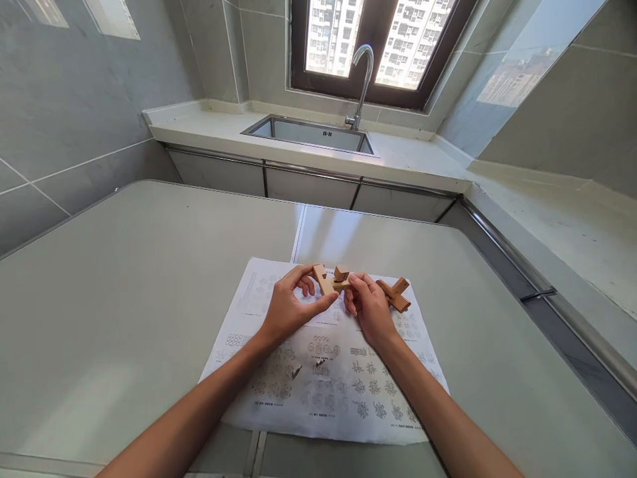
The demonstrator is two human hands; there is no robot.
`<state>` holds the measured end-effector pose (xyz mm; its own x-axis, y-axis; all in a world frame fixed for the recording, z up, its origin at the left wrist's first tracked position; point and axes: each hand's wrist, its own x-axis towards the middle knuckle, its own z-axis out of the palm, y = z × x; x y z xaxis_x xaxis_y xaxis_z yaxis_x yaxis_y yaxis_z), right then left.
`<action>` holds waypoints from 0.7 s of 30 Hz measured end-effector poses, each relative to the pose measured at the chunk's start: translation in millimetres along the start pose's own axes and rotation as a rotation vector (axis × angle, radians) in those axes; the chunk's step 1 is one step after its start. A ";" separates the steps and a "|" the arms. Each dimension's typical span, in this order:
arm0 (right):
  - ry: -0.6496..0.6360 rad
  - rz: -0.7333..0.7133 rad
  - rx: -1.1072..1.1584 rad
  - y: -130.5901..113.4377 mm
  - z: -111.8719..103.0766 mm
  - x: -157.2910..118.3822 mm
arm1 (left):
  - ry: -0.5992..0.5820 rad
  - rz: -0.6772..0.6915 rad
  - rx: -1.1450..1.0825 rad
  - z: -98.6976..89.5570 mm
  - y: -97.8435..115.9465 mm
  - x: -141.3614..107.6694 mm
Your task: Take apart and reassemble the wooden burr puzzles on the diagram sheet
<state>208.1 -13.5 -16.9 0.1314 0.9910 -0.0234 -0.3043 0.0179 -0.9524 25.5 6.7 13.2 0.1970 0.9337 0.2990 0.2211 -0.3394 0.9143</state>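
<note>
My left hand (297,300) pinches a light notched wooden block (323,281) between thumb and fingers, holding it above the printed sheet. My right hand (369,304) grips a second light wooden piece (340,284), whose end meets or nearly meets the notched one. A small cube-like wooden part (341,273) rises above that piece; whether it is separate I cannot tell. Just beyond my right hand lie darker brown wooden pieces (398,296), crossed over one another and partly hidden by the fingers.
Under my hands a large white paper sheet (318,392) with printed diagrams covers part of the pale table (149,279). Small torn spots show in the paper. Behind the table runs a counter (199,123) with a sink (308,133) and a curved faucet (365,79) below a window.
</note>
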 end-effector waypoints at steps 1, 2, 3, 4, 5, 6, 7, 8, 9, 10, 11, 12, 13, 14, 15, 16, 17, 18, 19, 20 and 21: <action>0.002 0.000 -0.002 -0.5 0.6 -0.2 | 0.005 0.002 0.000 0.3 0.2 -0.2; 0.006 0.002 -0.002 -1.0 1.1 -0.5 | 0.011 0.003 0.000 0.5 0.3 -0.5; 0.009 0.004 -0.001 -1.3 1.4 -0.7 | 0.017 0.004 0.002 0.7 0.3 -0.7; 0.010 0.008 0.002 -1.4 1.6 -0.9 | 0.020 0.004 0.002 0.7 0.4 -0.8; 0.012 0.012 0.007 -1.4 1.5 -0.9 | 0.020 0.005 -0.001 0.5 0.5 -0.8; 0.016 0.017 0.017 -1.2 1.2 -0.8 | 0.021 0.002 -0.010 0.1 0.6 -0.6; 0.025 0.022 0.031 -0.9 0.7 -0.6 | 0.021 -0.005 -0.023 -0.6 0.6 -0.3; 0.039 0.028 0.049 -0.6 0.1 -0.2 | 0.026 -0.015 -0.040 -1.4 0.5 0.4; 0.057 0.035 0.069 -0.3 -0.5 0.3 | 0.036 -0.027 -0.056 -2.3 0.1 1.3; 0.074 0.043 0.089 0.1 -1.0 0.8 | 0.052 -0.040 -0.068 -3.3 -0.5 2.4; 0.087 0.049 0.104 0.4 -1.4 1.2 | 0.072 -0.052 -0.069 -4.1 -1.5 3.6; 0.091 0.053 0.111 0.7 -1.6 1.5 | 0.095 -0.059 -0.056 -4.8 -2.7 5.1; 0.088 0.052 0.110 1.0 -1.6 1.6 | 0.122 -0.062 -0.030 -5.5 -4.2 6.6; 0.081 0.048 0.103 1.2 -1.4 1.6 | 0.148 -0.060 0.010 -6.0 -5.9 8.1; 0.072 0.042 0.091 1.4 -1.1 1.4 | 0.172 -0.051 0.061 -6.7 -7.8 9.6; 0.065 0.037 0.080 1.5 -0.7 1.0 | 0.192 -0.033 0.124 -7.5 -9.9 10.9; 0.062 0.032 0.070 1.4 -0.2 0.7 | 0.209 -0.009 0.195 -8.5 -12.2 12.2; 0.063 0.029 0.064 1.2 0.3 0.3 | 0.218 0.018 0.272 -9.8 -14.6 13.3; 0.066 0.029 0.063 0.9 0.8 0.0 | 0.220 0.045 0.350 -11.4 -17.3 14.2; 0.071 0.030 0.065 0.6 1.2 -0.3 | 0.219 0.067 0.425 -13.1 -20.0 14.9; 0.076 0.034 0.069 0.2 1.5 -0.5 | 0.212 0.085 0.494 -14.8 -22.6 15.3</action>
<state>206.6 -13.8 -16.5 0.1903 0.9784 -0.0805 -0.3734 -0.0037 -0.9277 9.3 30.4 1.1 0.0484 0.8859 0.4613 0.6456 -0.3802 0.6623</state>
